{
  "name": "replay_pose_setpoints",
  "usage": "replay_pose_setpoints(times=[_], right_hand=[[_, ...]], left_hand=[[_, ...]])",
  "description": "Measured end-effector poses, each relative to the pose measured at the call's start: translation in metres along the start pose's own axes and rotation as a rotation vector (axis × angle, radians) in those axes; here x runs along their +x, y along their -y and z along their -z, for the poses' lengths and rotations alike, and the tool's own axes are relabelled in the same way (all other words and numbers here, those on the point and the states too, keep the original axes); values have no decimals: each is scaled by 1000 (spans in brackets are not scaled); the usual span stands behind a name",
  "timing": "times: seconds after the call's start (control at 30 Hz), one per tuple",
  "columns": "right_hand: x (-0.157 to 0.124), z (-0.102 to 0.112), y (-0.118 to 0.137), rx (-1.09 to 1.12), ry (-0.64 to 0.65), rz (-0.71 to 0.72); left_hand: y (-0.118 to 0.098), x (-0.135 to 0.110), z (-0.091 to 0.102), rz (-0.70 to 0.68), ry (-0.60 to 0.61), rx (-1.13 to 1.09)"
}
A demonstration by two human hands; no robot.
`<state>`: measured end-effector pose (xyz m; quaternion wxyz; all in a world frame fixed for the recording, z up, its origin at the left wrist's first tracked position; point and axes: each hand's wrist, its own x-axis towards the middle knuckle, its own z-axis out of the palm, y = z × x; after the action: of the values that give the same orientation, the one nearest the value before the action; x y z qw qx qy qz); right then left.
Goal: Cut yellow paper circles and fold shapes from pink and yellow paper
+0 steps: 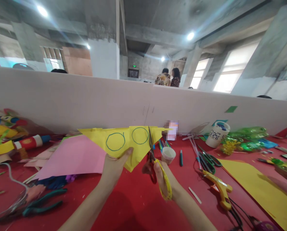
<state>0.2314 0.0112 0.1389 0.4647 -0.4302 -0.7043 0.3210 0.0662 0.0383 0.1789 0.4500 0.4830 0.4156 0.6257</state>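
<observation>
My left hand [116,162] pinches a yellow sheet of paper [129,142] along its lower edge, thumb on the near face. Two circles are drawn on the paper in dark marker, side by side. My right hand [161,173] is closed round the handles of a pair of scissors [166,181], one of them yellow. The blades point up and lie against the paper just right of the right-hand circle. A cut edge slants down below them. Behind my right hand stands a white paper cup [168,155], partly hidden.
A pink sheet [73,158] and green-handled pliers [42,203] lie left on the red table [126,205]. To the right are a marker [181,158], dark-handled scissors [207,162], a yellow glue gun [218,187], yellow paper [254,186] and green plastic bottles [250,133]. A white partition [85,99] stands behind.
</observation>
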Motion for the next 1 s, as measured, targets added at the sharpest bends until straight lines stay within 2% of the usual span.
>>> replay_pose_setpoints(times=[0.17,0.33,0.43,0.6,0.8,1.0], right_hand=[[1,4,2,-11,4,-15],[1,4,2,83,57,-128],[0,3,2,117,64,-164],[0,2,1,133,27,-163],[2,3,-3,62,-2,-102],[2,3,-4,16,-36,-84]], left_hand=[[-4,4,1,-14,25,-56],[-7,9,7,67,79,-81],[-4,9,8,90,72,-35],[1,6,6,31,68,54],[-6,-3,0,17,20,113],[-9,-8,-3,-20,52,127]])
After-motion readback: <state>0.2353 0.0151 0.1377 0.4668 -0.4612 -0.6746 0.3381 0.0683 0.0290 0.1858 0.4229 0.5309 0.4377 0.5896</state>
